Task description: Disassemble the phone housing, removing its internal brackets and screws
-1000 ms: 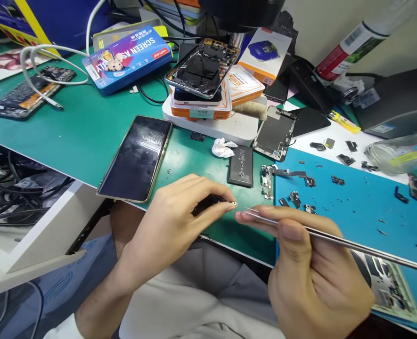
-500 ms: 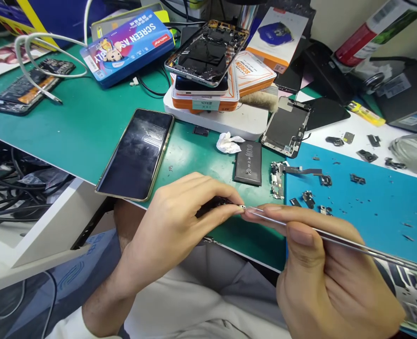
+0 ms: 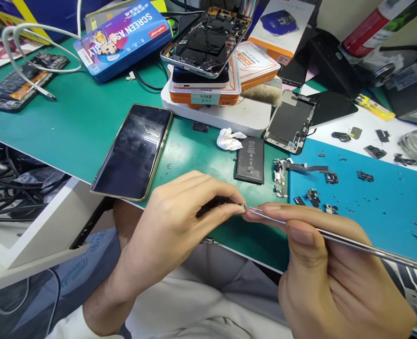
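My left hand (image 3: 175, 221) pinches a small black phone part (image 3: 213, 205) between thumb and fingers, held just above the front edge of the green mat (image 3: 81, 122). My right hand (image 3: 330, 273) grips long metal tweezers (image 3: 335, 238), and their tip meets the end of the small part at the fingertips. A dark phone (image 3: 132, 150) lies face up to the left of my hands. A black battery (image 3: 250, 160) lies just beyond them.
A blue mat (image 3: 371, 197) on the right carries several loose small parts and a flex cable (image 3: 300, 168). A screen frame (image 3: 293, 121) lies behind it. A stack of boxes and opened phones (image 3: 208, 61) sits at the back, with a crumpled tissue (image 3: 229, 140) in front.
The tweezer tip closed the small gap and now touches the part in my left hand. The view shifted slightly, and both hands stay in place.
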Action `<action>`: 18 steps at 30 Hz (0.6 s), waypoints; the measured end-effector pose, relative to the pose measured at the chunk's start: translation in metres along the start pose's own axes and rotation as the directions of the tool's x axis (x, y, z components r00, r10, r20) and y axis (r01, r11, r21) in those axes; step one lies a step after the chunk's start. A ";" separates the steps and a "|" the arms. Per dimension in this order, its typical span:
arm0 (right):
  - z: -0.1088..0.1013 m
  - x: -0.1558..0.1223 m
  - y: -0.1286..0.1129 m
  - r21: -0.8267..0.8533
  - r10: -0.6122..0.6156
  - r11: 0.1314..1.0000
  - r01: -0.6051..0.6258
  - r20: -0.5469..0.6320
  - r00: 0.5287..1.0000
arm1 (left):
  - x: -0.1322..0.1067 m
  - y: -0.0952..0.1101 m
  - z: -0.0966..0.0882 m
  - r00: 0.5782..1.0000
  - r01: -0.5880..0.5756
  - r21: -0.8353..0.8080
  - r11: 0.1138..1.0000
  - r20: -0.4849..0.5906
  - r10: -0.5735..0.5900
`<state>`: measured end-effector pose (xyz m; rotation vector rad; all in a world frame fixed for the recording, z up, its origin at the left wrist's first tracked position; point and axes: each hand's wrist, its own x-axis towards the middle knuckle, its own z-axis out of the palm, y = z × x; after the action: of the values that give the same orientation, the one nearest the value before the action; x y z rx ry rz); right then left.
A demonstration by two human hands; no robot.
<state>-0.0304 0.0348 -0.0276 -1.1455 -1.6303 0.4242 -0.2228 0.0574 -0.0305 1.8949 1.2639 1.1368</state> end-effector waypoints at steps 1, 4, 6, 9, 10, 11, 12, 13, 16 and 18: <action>0.000 0.000 0.000 -0.017 0.002 1.000 -0.002 0.002 1.000 | 0.000 0.000 0.000 1.000 -0.001 0.004 1.000 0.000 0.001; -0.001 0.001 0.000 -0.049 -0.001 0.999 0.001 0.004 1.000 | 0.000 -0.001 0.000 1.000 -0.003 0.011 1.000 -0.001 0.003; 0.000 0.002 0.000 -0.053 0.004 0.999 -0.003 0.016 1.000 | -0.001 -0.001 0.000 1.000 -0.009 0.012 1.000 -0.002 0.009; 0.000 0.004 -0.002 -0.043 0.029 0.999 -0.028 0.036 0.999 | -0.001 0.000 0.000 1.000 -0.007 0.012 1.000 -0.001 0.007; 0.001 0.004 -0.002 -0.037 0.036 0.999 -0.034 0.038 0.999 | 0.000 0.000 0.000 1.000 -0.004 0.011 1.000 -0.001 0.004; 0.001 0.004 -0.003 -0.032 0.039 0.999 -0.038 0.036 0.999 | 0.000 0.000 0.000 1.000 -0.001 0.009 1.000 -0.001 0.001; 0.001 0.003 -0.003 -0.028 0.043 0.999 -0.042 0.033 0.999 | 0.000 0.000 0.001 1.000 0.000 0.008 1.000 -0.002 0.000; 0.001 0.003 -0.003 -0.027 0.046 0.999 -0.045 0.028 0.999 | 0.000 0.000 0.001 1.000 0.000 0.007 1.000 -0.003 0.000; 0.001 0.002 -0.003 -0.033 0.045 0.998 -0.044 0.015 0.999 | -0.001 0.001 0.002 1.000 0.000 0.010 1.000 -0.008 0.000; 0.000 0.003 -0.002 -0.037 0.034 0.999 -0.033 0.019 0.999 | -0.001 0.000 0.002 1.000 -0.002 0.013 1.000 -0.005 0.002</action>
<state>-0.0314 0.0361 -0.0248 -1.2010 -1.6435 0.4297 -0.2213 0.0559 -0.0314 1.9041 1.2749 1.1373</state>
